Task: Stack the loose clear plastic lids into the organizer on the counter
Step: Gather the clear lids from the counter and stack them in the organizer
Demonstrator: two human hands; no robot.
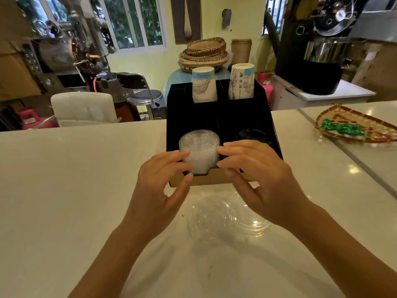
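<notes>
A black organizer (240, 117) stands on the white counter (75, 179). Its front left slot holds a stack of clear lids (199, 147). My left hand (163, 186) has its fingertips against the stack's left side. My right hand (253, 175) touches the stack's right side, fingers spread. Loose clear lids (217, 220) lie on the counter just below both hands, partly hidden by my right wrist. Dark lids (252, 134) sit in the front right slot.
Two stacks of paper cups (203, 84) (241, 81) stand in the organizer's rear slots. A woven tray (354, 127) with green packets lies at the right on the counter. Chairs and machines stand beyond the counter's far edge.
</notes>
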